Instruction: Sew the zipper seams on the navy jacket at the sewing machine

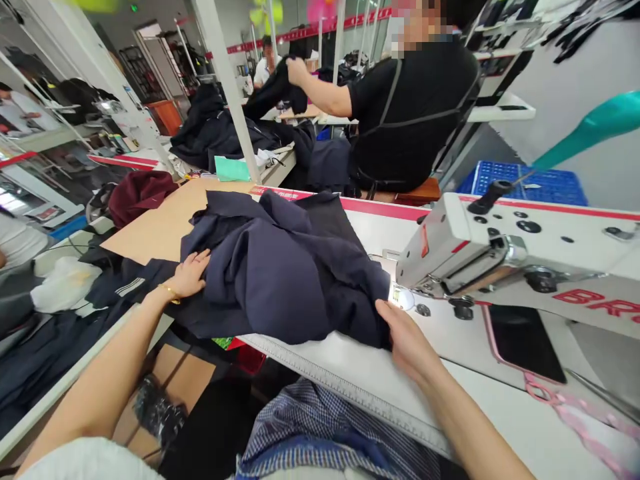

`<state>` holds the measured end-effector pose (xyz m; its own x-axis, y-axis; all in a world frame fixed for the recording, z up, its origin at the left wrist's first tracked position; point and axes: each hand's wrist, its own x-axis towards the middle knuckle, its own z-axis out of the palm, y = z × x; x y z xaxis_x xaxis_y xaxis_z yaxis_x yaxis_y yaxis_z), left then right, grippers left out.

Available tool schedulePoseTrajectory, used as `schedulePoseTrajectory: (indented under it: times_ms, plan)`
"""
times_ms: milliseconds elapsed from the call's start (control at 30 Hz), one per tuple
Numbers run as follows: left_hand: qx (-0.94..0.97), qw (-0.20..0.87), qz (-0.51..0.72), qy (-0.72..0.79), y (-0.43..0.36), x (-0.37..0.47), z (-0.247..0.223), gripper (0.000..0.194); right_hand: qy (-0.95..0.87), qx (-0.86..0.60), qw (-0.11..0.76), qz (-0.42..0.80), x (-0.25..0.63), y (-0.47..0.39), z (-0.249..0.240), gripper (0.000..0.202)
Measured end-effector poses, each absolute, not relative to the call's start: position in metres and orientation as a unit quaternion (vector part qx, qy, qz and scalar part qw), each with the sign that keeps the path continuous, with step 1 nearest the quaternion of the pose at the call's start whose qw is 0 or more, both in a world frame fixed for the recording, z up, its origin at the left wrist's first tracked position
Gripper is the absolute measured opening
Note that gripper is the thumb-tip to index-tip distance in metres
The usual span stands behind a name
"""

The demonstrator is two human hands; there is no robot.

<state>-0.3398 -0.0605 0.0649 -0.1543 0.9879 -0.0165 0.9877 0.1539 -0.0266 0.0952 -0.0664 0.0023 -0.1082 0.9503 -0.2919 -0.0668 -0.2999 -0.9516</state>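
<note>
From my remote seat I watch through the head camera, and the navy cloth (280, 273) lies bunched in loose folds in the middle of the white surface (475, 400), left of the sewing machine (545, 227). My left hand (193, 273), with a bracelet (170, 291) at the wrist, is unclenched and lies on the cloth's left edge, its fingers spread. My right hand (405, 333) grasps the cloth's right edge, near the lit spot (403, 298) below the machine's head; part of that grip is hidden under the fabric.

A ruler strip (350, 393) runs along the surface's near edge. To the right, under the machine's arm, I see a phone (525, 340) with a pink strap (575, 417). To the left, a tan sheet (150, 230) reaches under the cloth, with a maroon garment (140, 197) beyond and a white bag (65, 283) nearer. Across the surface, a co-worker (420, 120) in black lifts a dark garment (273, 90); a blue crate (530, 187) stands behind the machine.
</note>
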Motion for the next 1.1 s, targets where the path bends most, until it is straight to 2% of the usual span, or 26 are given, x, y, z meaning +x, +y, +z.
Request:
schedulePoseTrajectory:
  times_ms: [100, 200, 267, 300, 367, 433, 533, 667, 767, 833, 933, 1100]
  plan:
    - [-0.673, -0.051, 0.044, -0.736, -0.063, -0.336, 0.076, 0.063, -0.564, -0.562, 0.45, 0.404, 0.107, -0.085, 0.008, 0.044]
    - [-0.709, 0.0, -0.08, -0.7, -0.06, -0.3, 0.118, 0.05, -0.684, -0.539, 0.457, 0.18, 0.104, -0.087, 0.025, 0.029]
    - [-0.733, 0.049, -0.183, -0.653, -0.051, -0.253, 0.139, 0.035, -0.741, -0.504, 0.426, 0.122, 0.098, -0.079, 0.032, 0.024]
    - [-0.763, 0.043, -0.196, -0.614, -0.045, -0.226, 0.141, 0.03, -0.762, -0.496, 0.4, 0.118, 0.094, -0.072, 0.033, 0.025]
    - [-0.852, -0.022, -0.158, -0.499, -0.029, -0.17, 0.13, 0.027, -0.792, -0.501, 0.324, 0.129, 0.086, -0.058, 0.029, 0.026]
    - [-0.916, -0.07, -0.066, -0.389, -0.01, -0.124, 0.102, 0.027, -0.803, -0.521, 0.252, 0.141, 0.081, -0.045, 0.02, 0.026]
    - [-0.941, -0.064, 0.041, -0.328, 0.014, -0.088, 0.059, 0.027, -0.793, -0.548, 0.215, 0.156, 0.08, -0.035, 0.006, 0.022]
    - [-0.938, -0.084, 0.044, -0.333, 0.027, -0.092, 0.043, 0.015, -0.765, -0.563, 0.244, 0.194, 0.085, -0.036, 0.001, 0.021]
    - [-0.899, -0.234, -0.048, -0.367, 0.025, -0.107, 0.056, 0.021, -0.737, -0.553, 0.279, 0.27, 0.088, -0.038, 0.006, 0.025]
    - [-0.844, -0.357, -0.103, -0.387, 0.021, -0.114, 0.064, 0.024, -0.689, -0.521, 0.323, 0.387, 0.089, -0.038, 0.01, 0.026]
    - [-0.771, -0.478, -0.13, -0.401, 0.015, -0.117, 0.068, 0.026, -0.583, -0.469, 0.369, 0.552, 0.089, -0.039, 0.016, 0.028]
    - [-0.652, -0.602, -0.178, -0.426, 0.011, -0.111, 0.065, 0.021, -0.538, -0.452, 0.377, 0.603, 0.09, -0.041, 0.018, 0.03]
